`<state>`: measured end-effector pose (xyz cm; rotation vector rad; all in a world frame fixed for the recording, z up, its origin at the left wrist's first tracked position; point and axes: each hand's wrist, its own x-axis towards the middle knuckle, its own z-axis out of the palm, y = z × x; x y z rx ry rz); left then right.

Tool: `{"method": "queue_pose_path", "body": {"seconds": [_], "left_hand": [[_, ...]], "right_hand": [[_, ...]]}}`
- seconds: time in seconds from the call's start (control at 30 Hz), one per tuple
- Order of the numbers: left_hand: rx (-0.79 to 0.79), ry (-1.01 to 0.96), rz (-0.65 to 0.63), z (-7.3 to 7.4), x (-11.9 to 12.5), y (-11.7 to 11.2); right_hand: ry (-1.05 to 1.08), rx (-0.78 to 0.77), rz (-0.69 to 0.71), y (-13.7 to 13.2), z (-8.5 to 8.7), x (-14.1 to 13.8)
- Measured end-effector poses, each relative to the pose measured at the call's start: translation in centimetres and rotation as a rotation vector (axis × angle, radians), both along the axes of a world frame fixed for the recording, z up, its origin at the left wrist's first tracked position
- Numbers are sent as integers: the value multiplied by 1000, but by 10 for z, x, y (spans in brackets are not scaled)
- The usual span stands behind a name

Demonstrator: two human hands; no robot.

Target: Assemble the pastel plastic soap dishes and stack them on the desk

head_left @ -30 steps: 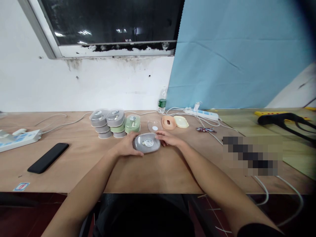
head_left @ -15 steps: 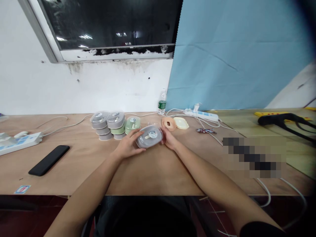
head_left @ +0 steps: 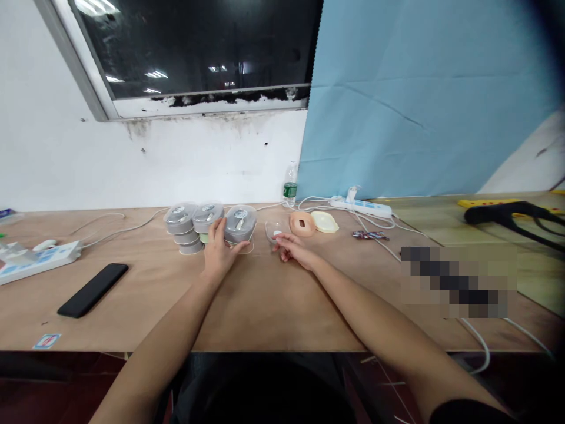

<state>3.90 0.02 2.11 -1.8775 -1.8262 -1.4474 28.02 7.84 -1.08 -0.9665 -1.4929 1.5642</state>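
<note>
My left hand (head_left: pixel 219 250) rests against a grey lidded container (head_left: pixel 239 224) that sits on top of the right-hand stack of small containers. Its fingers are spread along the container's left side and its thumb reaches under the front. Two more stacks of grey containers (head_left: pixel 193 225) stand just to the left. My right hand (head_left: pixel 292 248) lies on the wooden table (head_left: pixel 265 300) with loose, slightly curled fingers, touching a clear lid (head_left: pixel 274 229) and holding nothing.
An orange soap dish (head_left: pixel 302 223) and a cream one (head_left: pixel 324 221) lie to the right. A white power strip (head_left: pixel 362 206) and a small bottle (head_left: pixel 290 185) sit at the back. A black phone (head_left: pixel 93 289) and another power strip (head_left: pixel 37 261) lie on the left.
Both hands lifted the grey container off the table and carried it back and left onto the right-hand stack. My right hand let go and dropped to the table beside the clear lid.
</note>
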Motion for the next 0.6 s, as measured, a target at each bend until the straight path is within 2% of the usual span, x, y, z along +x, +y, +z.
{"method": "queue_pose_path", "body": {"seconds": [0.27, 0.6], "left_hand": [[-4, -37, -31, 1, 6, 0], [5, -97, 24, 8, 10, 3]], "right_hand": [[2, -7, 14, 1, -1, 0], [-2, -6, 28, 1, 0, -1]]}}
